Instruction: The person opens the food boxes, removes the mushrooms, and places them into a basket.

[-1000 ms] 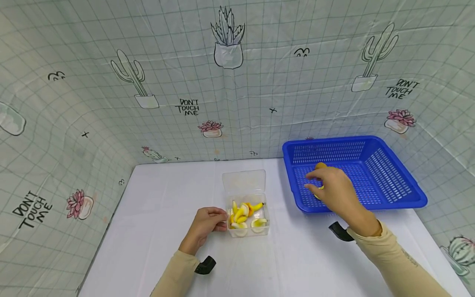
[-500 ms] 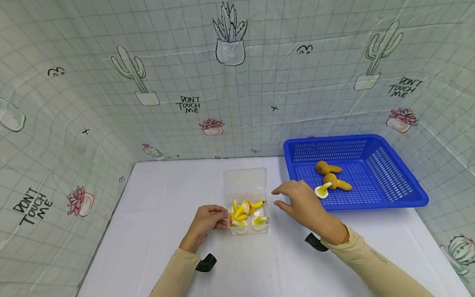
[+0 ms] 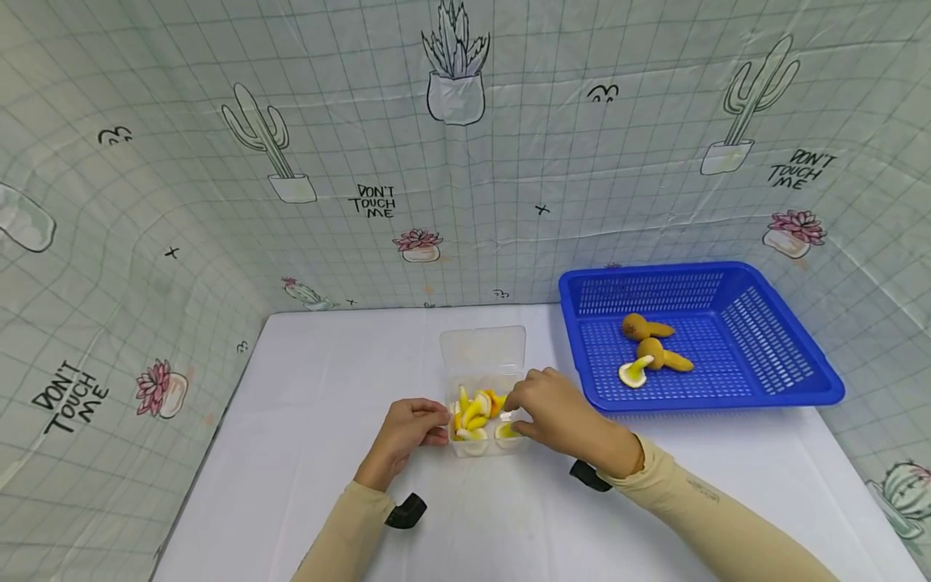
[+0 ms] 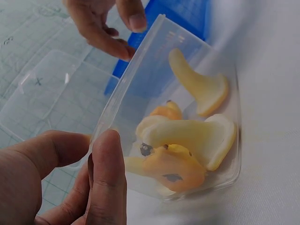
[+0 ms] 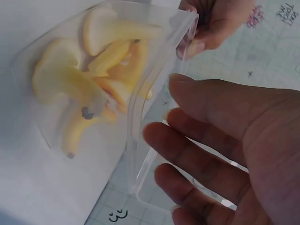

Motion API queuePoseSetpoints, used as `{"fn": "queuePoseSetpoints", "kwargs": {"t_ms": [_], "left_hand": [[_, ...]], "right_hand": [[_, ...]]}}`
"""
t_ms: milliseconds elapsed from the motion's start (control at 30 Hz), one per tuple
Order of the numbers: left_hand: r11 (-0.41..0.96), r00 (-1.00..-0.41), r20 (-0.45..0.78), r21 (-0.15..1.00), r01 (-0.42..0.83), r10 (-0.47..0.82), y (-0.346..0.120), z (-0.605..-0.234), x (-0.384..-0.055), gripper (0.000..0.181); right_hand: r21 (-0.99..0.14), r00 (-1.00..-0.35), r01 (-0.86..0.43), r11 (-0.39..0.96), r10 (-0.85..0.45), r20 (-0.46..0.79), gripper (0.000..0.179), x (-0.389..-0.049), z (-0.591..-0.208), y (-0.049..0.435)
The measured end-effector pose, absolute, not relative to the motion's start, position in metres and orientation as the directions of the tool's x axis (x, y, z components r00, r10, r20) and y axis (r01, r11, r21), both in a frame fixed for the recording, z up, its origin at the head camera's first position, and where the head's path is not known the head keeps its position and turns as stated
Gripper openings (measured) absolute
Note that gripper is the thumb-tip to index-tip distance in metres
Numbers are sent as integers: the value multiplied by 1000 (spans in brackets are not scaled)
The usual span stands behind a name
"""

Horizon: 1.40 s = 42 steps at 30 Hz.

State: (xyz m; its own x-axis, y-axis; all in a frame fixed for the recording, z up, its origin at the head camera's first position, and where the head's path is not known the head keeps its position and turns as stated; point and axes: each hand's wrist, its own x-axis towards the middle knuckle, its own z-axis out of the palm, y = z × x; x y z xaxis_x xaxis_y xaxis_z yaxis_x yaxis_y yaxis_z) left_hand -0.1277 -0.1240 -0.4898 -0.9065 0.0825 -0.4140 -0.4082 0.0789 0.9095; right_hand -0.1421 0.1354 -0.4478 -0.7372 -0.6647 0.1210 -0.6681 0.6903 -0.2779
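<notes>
On the white-covered table (image 3: 349, 356), my left hand (image 3: 407, 436) pinches the left rim of the clear, rectangular plastic box (image 3: 490, 450), probably because so light a thing could slide. Its clear, flat lid (image 3: 482, 349) is folded open behind, leaving the top free for my right hand (image 3: 563, 416), thumb and fingers apart and empty at the right rim. Yellow, pale-capped, mushroom-shaped pieces (image 4: 213, 96) lie inside; the blue, slotted plastic basket (image 3: 713, 402) with brown, round-headed pieces (image 3: 650, 353) sits to the right, seemingly for easy reach.
</notes>
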Motion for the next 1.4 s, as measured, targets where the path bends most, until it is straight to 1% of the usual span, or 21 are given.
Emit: {"fn": "queuePoseSetpoints", "kwargs": {"t_ms": [100,400,700,900,967,1133,1233,1300,1400], "left_hand": [[82,-906,-415,909,-408,82,-124,-491,-128,20],[77,-908,-410,912,-404,84,-125,-492,-128,20],[73,-908,-408,913,-402,95,-124,-492,-129,20],[79,-907,-412,910,-406,90,-124,-491,-128,21],[79,-906,-414,909,-408,90,-124,-491,-128,21],[73,-907,-412,911,-406,85,-124,-489,-128,21],[73,-908,-410,911,-405,83,-124,-490,-128,21],[72,-906,-415,909,-410,82,-124,-490,-128,21],[68,-905,-417,909,-412,84,-124,-491,-128,21]], "right_hand": [[-262,-730,-671,693,-679,76,19,-143,-447,131],[-204,-732,-666,717,-681,-3,17,-147,-446,122],[-139,-731,-676,724,-682,1,16,-147,-447,117],[-92,-735,-673,734,-677,-19,14,-149,-452,114],[-65,-731,-681,730,-683,-15,14,-151,-454,113],[-12,-717,-697,717,-697,3,22,-154,-460,111],[-5,-710,-704,710,-704,10,19,-156,-461,110],[-21,-705,-710,704,-709,24,17,-156,-460,111],[-71,-699,-715,695,-710,86,16,-156,-456,116]]}}
